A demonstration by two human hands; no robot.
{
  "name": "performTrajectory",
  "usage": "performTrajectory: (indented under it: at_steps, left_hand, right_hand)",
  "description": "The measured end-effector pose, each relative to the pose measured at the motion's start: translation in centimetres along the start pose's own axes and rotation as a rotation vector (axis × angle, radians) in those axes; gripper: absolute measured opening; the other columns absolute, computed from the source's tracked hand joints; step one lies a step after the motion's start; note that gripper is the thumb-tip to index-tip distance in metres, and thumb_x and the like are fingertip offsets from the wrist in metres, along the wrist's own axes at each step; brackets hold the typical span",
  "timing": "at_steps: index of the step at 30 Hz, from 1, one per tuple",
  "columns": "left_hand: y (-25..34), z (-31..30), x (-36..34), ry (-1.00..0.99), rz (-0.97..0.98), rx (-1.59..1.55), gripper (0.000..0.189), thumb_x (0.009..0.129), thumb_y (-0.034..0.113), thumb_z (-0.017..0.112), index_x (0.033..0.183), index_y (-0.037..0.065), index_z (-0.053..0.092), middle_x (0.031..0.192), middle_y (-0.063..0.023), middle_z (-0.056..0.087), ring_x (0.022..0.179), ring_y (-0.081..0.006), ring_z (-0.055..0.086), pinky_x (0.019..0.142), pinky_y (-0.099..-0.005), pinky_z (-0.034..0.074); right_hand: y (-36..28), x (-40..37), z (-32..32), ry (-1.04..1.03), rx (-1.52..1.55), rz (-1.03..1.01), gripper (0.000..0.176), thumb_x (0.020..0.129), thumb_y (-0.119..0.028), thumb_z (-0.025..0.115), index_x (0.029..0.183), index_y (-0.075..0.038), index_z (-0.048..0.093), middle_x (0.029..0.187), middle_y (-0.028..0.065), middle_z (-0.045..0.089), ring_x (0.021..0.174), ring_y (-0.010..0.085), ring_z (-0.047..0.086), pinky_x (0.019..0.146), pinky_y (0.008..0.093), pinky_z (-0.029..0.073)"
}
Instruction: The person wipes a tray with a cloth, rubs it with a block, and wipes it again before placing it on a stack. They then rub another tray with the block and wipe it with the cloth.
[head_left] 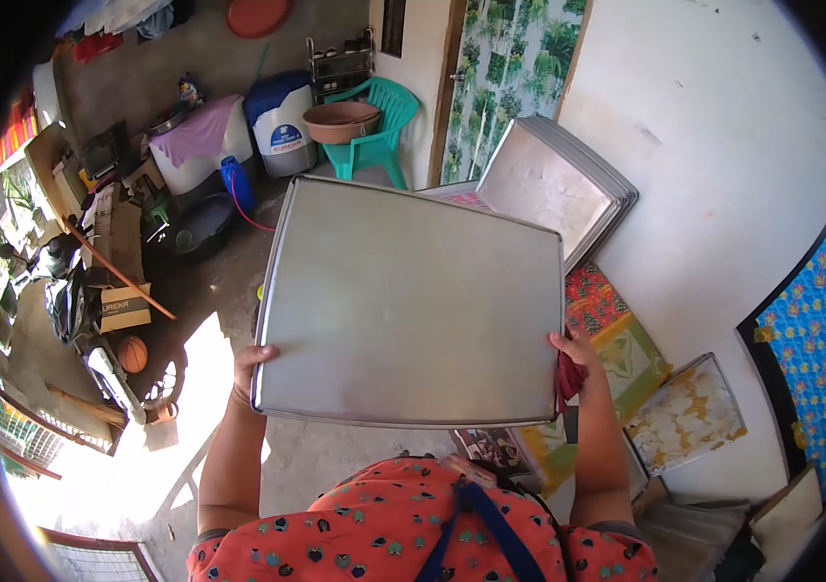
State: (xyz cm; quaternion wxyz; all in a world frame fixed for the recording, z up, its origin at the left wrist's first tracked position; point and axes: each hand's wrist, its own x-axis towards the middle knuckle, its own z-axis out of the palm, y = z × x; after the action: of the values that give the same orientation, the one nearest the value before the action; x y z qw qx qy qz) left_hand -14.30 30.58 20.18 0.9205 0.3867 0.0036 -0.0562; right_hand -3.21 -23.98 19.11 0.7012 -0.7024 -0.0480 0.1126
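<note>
Along both sides of the large metal tray (413, 301), raised in front of the person's torso, the left hand (256, 364) clasps its left edge and the right hand (578, 354) its right edge, a dark red cloth (569, 378) bunched under that palm. Beyond the tray's far right corner, a tilted stack of trays (554, 189) crowds that side; left of it, floor (209, 281) gives wider room, a basketball (130, 353) farther out.

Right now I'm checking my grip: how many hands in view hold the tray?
2: left hand at the left edge of the tray, right hand at its right edge.
</note>
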Motion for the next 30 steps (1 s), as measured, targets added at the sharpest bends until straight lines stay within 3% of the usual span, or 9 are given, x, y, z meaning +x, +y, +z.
performTrajectory:
  at_steps: [5, 10, 12, 14, 16, 20, 23, 25, 30]
  left_hand:
    - [-1.9, 5.8, -2.9, 0.094, -0.039, -0.086, 0.059, 0.058, 0.004, 0.051, 0.116, -0.006, 0.050, 0.101, -0.0194, 0.061, 0.089, -0.0314, 0.063, 0.082, -0.0403, 0.053]
    - [-5.0, 7.0, -3.7, 0.042, -0.010, -0.037, 0.058, 0.059, -0.003, 0.051, 0.116, -0.003, 0.051, 0.100, -0.0167, 0.061, 0.088, -0.0293, 0.063, 0.079, -0.0383, 0.054]
    - [-5.9, 7.3, -3.4, -0.010, -0.019, -0.027, 0.061, 0.060, -0.006, 0.050, 0.121, -0.002, 0.049, 0.103, -0.0156, 0.061, 0.091, -0.0285, 0.063, 0.081, -0.0383, 0.053]
    - [-6.7, 8.9, -3.8, 0.031, -0.007, -0.045, 0.066, 0.060, -0.006, 0.050, 0.126, -0.001, 0.046, 0.111, -0.0153, 0.059, 0.098, -0.0282, 0.061, 0.084, -0.0385, 0.052]
    - [-6.7, 9.2, -4.6, 0.000, 0.090, 0.092, 0.072, 0.062, -0.006, 0.052, 0.133, 0.001, 0.041, 0.121, -0.0146, 0.055, 0.108, -0.0277, 0.057, 0.088, -0.0386, 0.050]
    - [-3.7, 10.9, -6.7, -0.014, 0.248, 0.033, 0.075, 0.063, -0.005, 0.058, 0.135, 0.002, 0.039, 0.125, -0.0136, 0.053, 0.111, -0.0275, 0.056, 0.091, -0.0397, 0.048]
    - [-3.7, 6.5, -8.0, -0.116, 0.277, 0.180, 0.069, 0.061, -0.006, 0.060, 0.128, 0.000, 0.044, 0.116, -0.0128, 0.057, 0.102, -0.0261, 0.059, 0.085, -0.0377, 0.050]
    - [-3.8, 7.1, -9.0, -0.043, 0.326, 0.091, 0.059, 0.060, -0.006, 0.061, 0.118, -0.001, 0.051, 0.107, -0.0117, 0.060, 0.095, -0.0243, 0.060, 0.081, -0.0357, 0.050]
    - [-3.9, 8.5, -10.4, 0.076, 0.265, -0.002, 0.044, 0.059, -0.006, 0.062, 0.103, -0.004, 0.058, 0.091, -0.0085, 0.061, 0.084, -0.0211, 0.061, 0.074, -0.0336, 0.049]
  right_hand:
    - [0.4, 2.4, 0.0, 0.405, -0.379, 0.008, 0.037, 0.076, -0.019, 0.077, 0.102, 0.002, 0.064, 0.089, 0.0067, 0.068, 0.073, 0.0167, 0.064, 0.067, 0.0303, 0.052]
    - [-3.7, 2.4, 8.6, 0.413, 0.027, -0.255, 0.028, 0.078, -0.017, 0.075, 0.097, 0.001, 0.066, 0.085, 0.0082, 0.069, 0.071, 0.0144, 0.065, 0.065, 0.0286, 0.052]
    - [-5.0, -0.5, 17.9, 0.274, -0.199, -0.282, 0.047, 0.079, -0.032, 0.073, 0.109, 0.000, 0.057, 0.100, 0.0144, 0.063, 0.087, 0.0208, 0.061, 0.077, 0.0345, 0.049]
    - [-5.3, -4.2, 26.0, -0.130, -0.717, -0.831, 0.071, 0.076, -0.044, 0.071, 0.134, -0.012, 0.044, 0.134, 0.0212, 0.038, 0.122, 0.0378, 0.037, 0.098, 0.0498, 0.033]
    - [-5.8, -5.4, 30.5, -0.266, -0.944, -1.070, 0.072, 0.071, -0.060, 0.065, 0.134, -0.032, 0.047, 0.146, 0.0155, 0.027, 0.125, 0.0455, 0.032, 0.097, 0.0640, 0.028]
    - [-10.9, -2.8, 31.8, -0.387, -0.981, -1.254, 0.065, 0.069, -0.064, 0.064, 0.128, -0.042, 0.052, 0.142, 0.0194, 0.032, 0.130, 0.0512, 0.023, 0.106, 0.0647, 0.018]
    - [-12.3, 1.5, 30.6, -0.204, -0.975, -1.236, 0.059, 0.073, -0.058, 0.066, 0.127, -0.039, 0.054, 0.141, 0.0226, 0.032, 0.128, 0.0529, 0.026, 0.107, 0.0609, 0.020]
    - [-12.2, 7.2, 27.3, -0.008, -0.935, -1.094, 0.051, 0.081, -0.044, 0.065, 0.129, -0.029, 0.055, 0.143, 0.0271, 0.029, 0.130, 0.0467, 0.029, 0.108, 0.0505, 0.026]
    - [-7.5, 15.6, 20.0, 0.395, -0.892, -0.629, 0.046, 0.089, -0.043, 0.054, 0.131, -0.025, 0.052, 0.134, 0.0302, 0.039, 0.115, 0.0466, 0.045, 0.099, 0.0458, 0.038]
